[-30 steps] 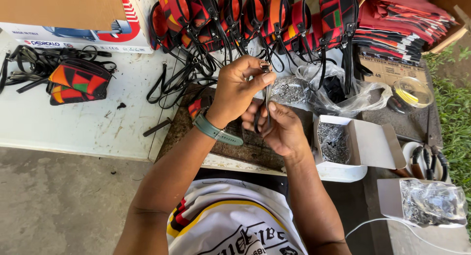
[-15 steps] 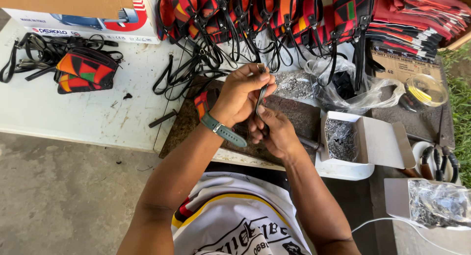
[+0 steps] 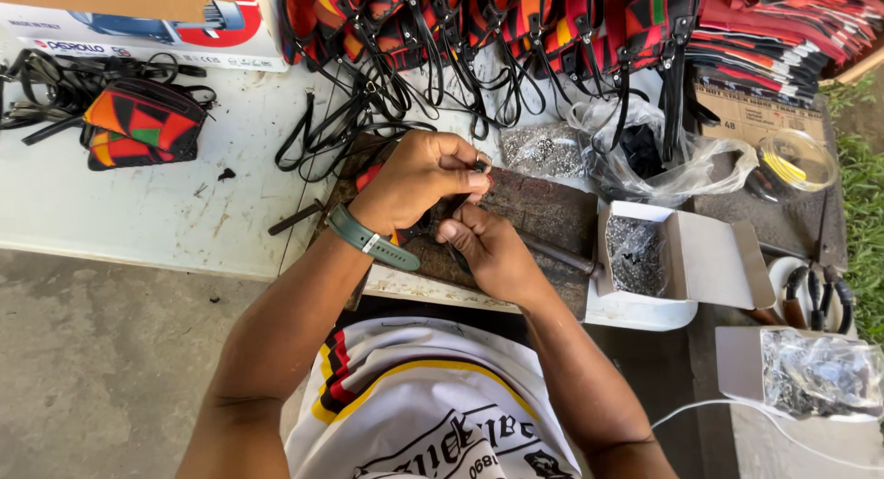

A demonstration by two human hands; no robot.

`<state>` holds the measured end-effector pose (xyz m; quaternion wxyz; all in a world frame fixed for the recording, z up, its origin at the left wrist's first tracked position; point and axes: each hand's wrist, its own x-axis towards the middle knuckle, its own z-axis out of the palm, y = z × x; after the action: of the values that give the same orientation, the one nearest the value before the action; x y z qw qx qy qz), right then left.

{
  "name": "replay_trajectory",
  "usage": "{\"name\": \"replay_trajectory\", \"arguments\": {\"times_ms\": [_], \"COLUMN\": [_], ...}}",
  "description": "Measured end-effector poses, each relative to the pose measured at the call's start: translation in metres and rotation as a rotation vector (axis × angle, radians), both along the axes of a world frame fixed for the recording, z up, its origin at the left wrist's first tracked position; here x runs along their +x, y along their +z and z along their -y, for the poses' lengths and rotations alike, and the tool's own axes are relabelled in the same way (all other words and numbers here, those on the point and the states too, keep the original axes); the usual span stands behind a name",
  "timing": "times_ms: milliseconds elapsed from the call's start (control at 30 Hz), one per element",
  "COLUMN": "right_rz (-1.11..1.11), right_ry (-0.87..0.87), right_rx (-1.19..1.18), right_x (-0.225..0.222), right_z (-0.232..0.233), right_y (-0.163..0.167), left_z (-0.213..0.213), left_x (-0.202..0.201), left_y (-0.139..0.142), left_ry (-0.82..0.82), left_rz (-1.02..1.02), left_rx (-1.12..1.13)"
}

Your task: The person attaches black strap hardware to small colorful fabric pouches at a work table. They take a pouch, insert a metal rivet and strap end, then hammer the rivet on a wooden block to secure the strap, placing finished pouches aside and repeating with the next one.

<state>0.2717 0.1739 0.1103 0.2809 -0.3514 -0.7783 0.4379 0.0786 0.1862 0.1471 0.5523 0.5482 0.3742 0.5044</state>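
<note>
My left hand (image 3: 419,180), with a green watch on its wrist, is raised over a dark work block (image 3: 543,212) and pinches the top end of a thin black strap (image 3: 463,205), where a small metal fitting shows. Just below and to the right, my right hand (image 3: 493,253) grips the lower part of the same strap. The two hands touch each other. The fingers hide most of the strap.
Patterned bags (image 3: 479,18) with black straps (image 3: 350,120) hang along the back, and one bag (image 3: 138,124) lies at the left. An open white box of small metal parts (image 3: 635,253), a metal rod (image 3: 562,255), pliers (image 3: 820,295) and a clear plastic bag (image 3: 645,157) sit at the right.
Both hands stay together on the strap and have sunk slightly toward the work block. The view has shifted a little.
</note>
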Motion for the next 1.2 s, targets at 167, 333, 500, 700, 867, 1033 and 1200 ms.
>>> {"name": "replay_trajectory", "arguments": {"times_ms": [167,333,500,700,867,1033,1200], "right_rz": [-0.271,-0.088,0.168,0.837,0.843,0.545,0.268], "right_ry": [0.197,0.175,-0.468,-0.377,-0.331,-0.454,-0.424], "right_rx": [-0.109,-0.157,0.484,0.6,0.532,0.155,-0.054], "right_x": [0.0,0.038,0.153,0.191,0.203,0.215,0.214], "right_z": [0.001,-0.024,-0.147,-0.242,-0.245,-0.234,-0.206], "right_y": [0.017,0.03,0.025,-0.035,-0.051,-0.022,0.027], "left_z": [0.001,0.001,0.01,0.012,0.013,0.016,0.019], "left_x": [0.009,0.019,0.009,0.022,0.027,0.028,0.028], "left_y": [-0.01,-0.015,-0.013,-0.016,-0.018,-0.024,-0.03], "left_ry": [0.062,0.167,0.272,0.271,0.267,0.266,0.262], "left_rz": [0.381,0.586,0.37,0.385,0.305,0.236,0.304], "left_rx": [-0.008,-0.015,0.009,0.042,0.093,0.121,0.067]}}
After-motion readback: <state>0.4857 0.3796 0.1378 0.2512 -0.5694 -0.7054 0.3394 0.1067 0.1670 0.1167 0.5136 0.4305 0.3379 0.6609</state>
